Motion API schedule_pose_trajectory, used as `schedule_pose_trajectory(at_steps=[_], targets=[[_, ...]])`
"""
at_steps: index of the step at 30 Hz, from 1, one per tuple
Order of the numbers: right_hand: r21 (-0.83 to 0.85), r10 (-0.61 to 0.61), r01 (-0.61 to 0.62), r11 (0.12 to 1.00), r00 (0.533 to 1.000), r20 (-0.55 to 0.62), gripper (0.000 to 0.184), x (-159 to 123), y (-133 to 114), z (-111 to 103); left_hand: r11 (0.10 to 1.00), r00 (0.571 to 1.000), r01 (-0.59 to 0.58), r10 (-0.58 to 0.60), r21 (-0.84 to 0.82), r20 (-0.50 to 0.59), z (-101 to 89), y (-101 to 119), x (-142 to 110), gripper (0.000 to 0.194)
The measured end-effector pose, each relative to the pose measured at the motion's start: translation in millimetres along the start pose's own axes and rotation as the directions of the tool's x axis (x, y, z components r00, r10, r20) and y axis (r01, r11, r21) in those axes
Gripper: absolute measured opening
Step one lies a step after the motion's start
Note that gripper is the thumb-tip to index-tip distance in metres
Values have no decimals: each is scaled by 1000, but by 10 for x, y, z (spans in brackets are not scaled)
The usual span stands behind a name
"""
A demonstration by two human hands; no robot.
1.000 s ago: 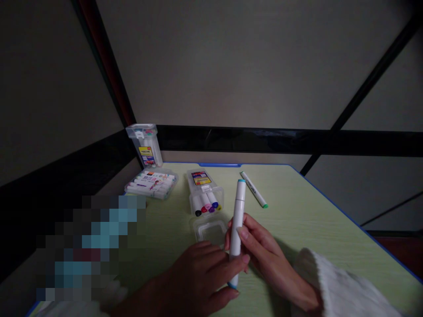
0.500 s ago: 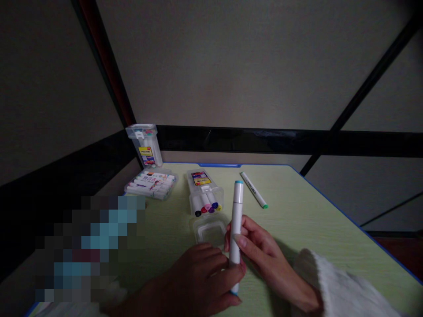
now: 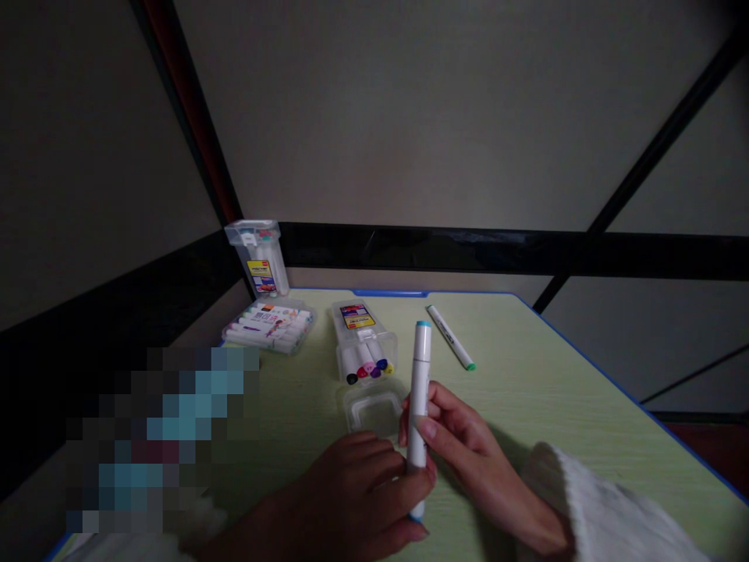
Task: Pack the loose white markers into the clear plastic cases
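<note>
A white marker with light-blue ends (image 3: 420, 382) stands nearly upright in front of me, held by both hands. My right hand (image 3: 468, 445) pinches its middle between thumb and fingers. Lower down, my left hand (image 3: 363, 492) is closed round the bottom part, and the blue lower end shows between its fingers. Just behind the hands lies a clear plastic case (image 3: 366, 343), its lid (image 3: 374, 410) folded open toward me and partly covered by my hands. Several white markers with coloured ends, black, pink and blue among them, rest inside the case.
A green-ended marker (image 3: 452, 337) lies on the pale green table (image 3: 544, 406) at right. At the back left, a closed case of markers (image 3: 257, 257) stands upright behind a flat marker box (image 3: 270, 326). A pixelated patch (image 3: 169, 437) hides the left side.
</note>
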State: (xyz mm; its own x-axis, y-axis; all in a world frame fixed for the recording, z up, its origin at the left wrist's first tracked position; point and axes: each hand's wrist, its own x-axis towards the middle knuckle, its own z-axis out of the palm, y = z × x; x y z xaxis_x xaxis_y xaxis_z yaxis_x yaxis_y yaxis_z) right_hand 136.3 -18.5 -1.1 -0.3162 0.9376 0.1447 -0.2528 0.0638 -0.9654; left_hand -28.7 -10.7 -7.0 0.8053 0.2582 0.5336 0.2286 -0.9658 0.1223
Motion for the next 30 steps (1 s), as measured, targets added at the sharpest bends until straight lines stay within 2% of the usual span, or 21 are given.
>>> schedule_pose_trajectory(at_steps=[9, 19, 30], targets=[[-5, -10, 10, 1000, 1000, -16, 21, 11, -8, 9, 1000, 998, 27, -27, 3, 50, 9, -4, -24, 27], [-10, -10, 10, 1000, 1000, 1, 20, 14, -9, 8, 1000, 1000, 4, -3, 16, -25, -4, 2, 20, 30], [7, -8, 8, 1000, 1000, 7, 20, 11, -12, 11, 1000, 1000, -3, 3, -1, -6, 17, -9, -11, 26]])
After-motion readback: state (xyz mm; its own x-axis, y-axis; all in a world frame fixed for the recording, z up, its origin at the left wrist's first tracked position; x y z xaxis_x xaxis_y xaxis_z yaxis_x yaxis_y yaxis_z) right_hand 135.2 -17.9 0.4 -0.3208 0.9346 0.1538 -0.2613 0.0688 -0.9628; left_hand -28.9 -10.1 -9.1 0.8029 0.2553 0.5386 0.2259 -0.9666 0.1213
